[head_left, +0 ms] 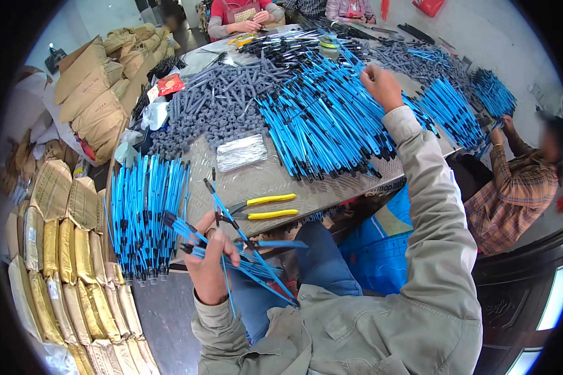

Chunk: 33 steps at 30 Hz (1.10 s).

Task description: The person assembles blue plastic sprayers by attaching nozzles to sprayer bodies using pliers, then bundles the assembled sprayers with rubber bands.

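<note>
1. The left hand (209, 265), one of two bare hands, grasps a bunch of blue strips (255, 251) with black ends; several overlap above the lap, too crossed to count.
2. The right hand (378, 87) reaches over the far part of the biggest blue heap (322, 122), fingers curled; I cannot tell whether they pinch a strip.
3. That heap is one of four main blue heaps on the table (319, 192): a second heap (145, 215) lies at the near left edge, a third heap (447, 112) and a fourth heap (494, 94) toward the right, all too dense to count.
4. Just beyond the left hand lies one pair of pliers (271, 200) with two yellow handles.
5. Behind it stands one clear box (242, 154) of thin white pieces, uncounted.
6. Past the box spreads a pile of grey parts (222, 100), with one red packet (170, 84) at its left.
7. Four other people show: one in an orange plaid shirt (510, 190) at the right, three across the table.
8. Brown sacks (84, 90) are stacked at the left.
</note>
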Available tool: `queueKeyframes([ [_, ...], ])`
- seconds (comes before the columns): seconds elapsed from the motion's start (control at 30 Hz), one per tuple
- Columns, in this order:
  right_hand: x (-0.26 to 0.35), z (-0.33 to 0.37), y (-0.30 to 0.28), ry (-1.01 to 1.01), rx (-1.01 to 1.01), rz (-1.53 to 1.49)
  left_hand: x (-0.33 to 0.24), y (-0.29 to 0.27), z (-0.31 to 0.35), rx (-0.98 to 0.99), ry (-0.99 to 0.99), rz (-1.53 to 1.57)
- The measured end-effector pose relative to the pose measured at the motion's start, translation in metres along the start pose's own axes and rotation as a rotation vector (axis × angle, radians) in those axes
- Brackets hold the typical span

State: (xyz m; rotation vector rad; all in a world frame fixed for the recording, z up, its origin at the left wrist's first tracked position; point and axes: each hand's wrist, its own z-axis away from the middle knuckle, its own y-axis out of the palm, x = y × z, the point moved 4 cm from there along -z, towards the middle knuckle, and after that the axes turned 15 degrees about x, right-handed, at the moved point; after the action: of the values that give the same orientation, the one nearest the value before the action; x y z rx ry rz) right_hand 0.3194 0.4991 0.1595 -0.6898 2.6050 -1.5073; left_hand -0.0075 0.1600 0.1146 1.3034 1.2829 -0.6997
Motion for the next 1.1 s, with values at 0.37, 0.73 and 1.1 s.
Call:
queueKeyframes([
  [0.37, 0.161, 0.074, -0.043, -0.379, 0.018, -0.469, 0.003, -0.005, -0.014, 0.098, 0.271, 0.505],
  [0.73, 0.288, 0.189, -0.034, -0.605, -0.118, -0.482, -0.015, 0.014, -0.018, -0.101, 0.264, 0.333],
  [1.1, 0.25, 0.166, -0.093, -0.386, 0.304, -0.899, -0.008, 0.001, -0.014, 0.06, 0.149, 0.367],
])
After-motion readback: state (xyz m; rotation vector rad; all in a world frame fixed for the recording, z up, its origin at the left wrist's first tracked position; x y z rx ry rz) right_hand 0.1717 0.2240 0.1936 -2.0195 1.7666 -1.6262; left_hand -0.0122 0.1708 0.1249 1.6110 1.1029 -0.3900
